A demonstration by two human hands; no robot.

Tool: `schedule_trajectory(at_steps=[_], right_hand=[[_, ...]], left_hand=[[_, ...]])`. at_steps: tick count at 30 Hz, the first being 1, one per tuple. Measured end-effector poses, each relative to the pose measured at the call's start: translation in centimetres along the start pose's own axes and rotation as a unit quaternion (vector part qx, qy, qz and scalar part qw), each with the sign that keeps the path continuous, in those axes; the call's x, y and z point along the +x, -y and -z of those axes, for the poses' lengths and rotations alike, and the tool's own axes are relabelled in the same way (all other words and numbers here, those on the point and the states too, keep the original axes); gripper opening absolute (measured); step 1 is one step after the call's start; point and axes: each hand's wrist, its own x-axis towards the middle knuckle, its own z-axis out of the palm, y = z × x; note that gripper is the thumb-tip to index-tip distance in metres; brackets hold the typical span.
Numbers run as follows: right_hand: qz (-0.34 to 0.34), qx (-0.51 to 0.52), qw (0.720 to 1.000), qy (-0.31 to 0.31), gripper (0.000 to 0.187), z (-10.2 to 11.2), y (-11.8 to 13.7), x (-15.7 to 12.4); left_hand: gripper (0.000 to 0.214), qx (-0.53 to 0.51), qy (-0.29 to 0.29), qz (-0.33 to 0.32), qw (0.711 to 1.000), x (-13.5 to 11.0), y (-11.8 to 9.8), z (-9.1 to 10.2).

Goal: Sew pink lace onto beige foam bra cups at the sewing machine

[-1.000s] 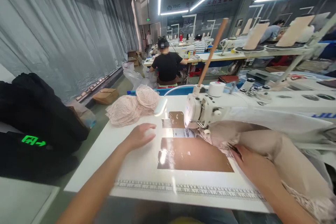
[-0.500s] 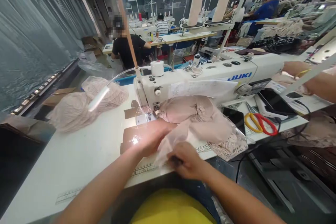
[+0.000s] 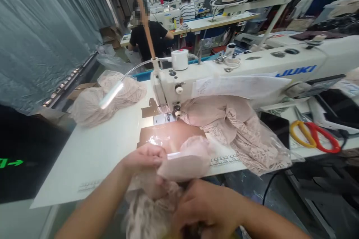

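Note:
My left hand (image 3: 143,158) pinches the edge of a pale pink fabric piece (image 3: 185,166) with thumb and fingers, at the front edge of the sewing table. The fabric's lacy, gathered part (image 3: 151,213) hangs below the edge toward my lap. My right hand (image 3: 206,205) is curled beside the hanging fabric, low and blurred; what lies inside its fingers is hidden. Beyond both hands stands a white sewing machine (image 3: 241,71), its presser foot (image 3: 168,116) lit by a small lamp (image 3: 111,94). More pink lacy fabric (image 3: 241,127) lies bunched under the machine arm.
Bundled pink pieces (image 3: 92,106) lie at the table's far left. Red and yellow-handled scissors (image 3: 315,136) rest at right near a dark flat device (image 3: 275,129). A ruler strip (image 3: 224,160) runs along the front edge. A co-worker in black (image 3: 148,39) sits beyond.
Both hands have drawn back from the machine toward me, bringing a fabric piece over the table edge. My left hand has come up from beside the presser foot. The view has shifted.

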Motion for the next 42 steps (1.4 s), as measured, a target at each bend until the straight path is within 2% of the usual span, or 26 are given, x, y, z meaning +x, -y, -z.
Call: schedule_trajectory(at_steps=[2,3,5,6,7,8,9,10,13,17,20,23,27,32,36,39,40,42], right_hand=[[-0.095,0.035,0.993,-0.056,0.018,0.8,-0.1,-0.7],[-0.146,0.040,0.984,-0.092,0.017,1.1,-0.3,-1.0],[-0.233,0.033,0.960,-0.151,0.022,1.6,-0.9,-1.2],[-0.262,0.023,0.949,-0.176,0.026,1.8,-1.2,-1.0],[-0.280,0.013,0.940,-0.194,0.030,1.9,-1.5,-0.7],[-0.291,0.004,0.933,-0.210,0.035,2.0,-1.7,-0.3],[-0.298,-0.004,0.929,-0.221,0.040,2.1,-1.9,0.4],[-0.304,-0.012,0.926,-0.225,0.044,2.2,-2.1,1.2],[-0.319,-0.042,0.924,-0.205,0.050,2.5,-2.2,4.3],[-0.324,-0.042,0.926,-0.189,0.045,2.9,-2.6,8.3],[-0.331,0.030,0.926,-0.181,0.041,3.3,-3.2,10.2],[-0.318,0.116,0.926,-0.163,0.037,3.2,-3.9,11.2],[-0.313,0.179,0.915,-0.178,0.038,2.6,-4.5,11.6],[-0.307,0.235,0.903,-0.187,0.037,2.5,-5.1,11.0],[-0.316,0.241,0.898,-0.188,0.040,2.5,-5.4,10.7],[-0.320,0.197,0.907,-0.190,0.040,2.8,-5.4,9.9],[-0.324,0.155,0.914,-0.187,0.040,3.1,-5.4,9.2],[-0.340,0.007,0.922,-0.184,0.038,4.0,-5.6,7.2]], left_hand=[[0.028,-0.018,-0.088,-0.064,0.994,-3.9,0.3,1.4],[0.028,-0.021,-0.160,-0.113,0.980,-5.7,0.5,2.0],[0.026,-0.018,-0.302,-0.234,0.924,-8.4,0.7,3.0],[0.026,-0.010,-0.354,-0.286,0.890,-9.2,0.7,3.3],[0.026,0.008,-0.387,-0.316,0.866,-9.7,0.6,3.6],[0.026,0.036,-0.403,-0.322,0.856,-9.9,0.5,3.9],[0.026,0.073,-0.406,-0.300,0.860,-9.8,0.3,4.1],[0.026,0.119,-0.402,-0.251,0.872,-9.6,0.1,4.3],[0.030,0.207,-0.365,-0.143,0.896,-8.5,-0.2,4.7],[0.034,0.271,-0.282,-0.129,0.911,-7.7,-0.2,4.8],[0.040,0.269,-0.238,-0.130,0.924,-7.6,-0.1,4.8],[0.042,0.276,-0.220,-0.130,0.927,-7.6,-0.1,5.0],[0.042,0.306,-0.220,-0.133,0.917,-7.4,0.0,5.2],[0.047,0.312,-0.190,-0.149,0.919,-7.1,0.0,5.3],[0.051,0.337,-0.175,-0.149,0.913,-6.6,-0.1,5.3],[0.061,0.344,-0.168,-0.164,0.909,-6.5,-0.1,5.2],[0.064,0.343,-0.168,-0.164,0.909,-6.5,-0.1,5.2],[0.065,0.342,-0.175,-0.153,0.910,-6.9,0.0,5.0]])
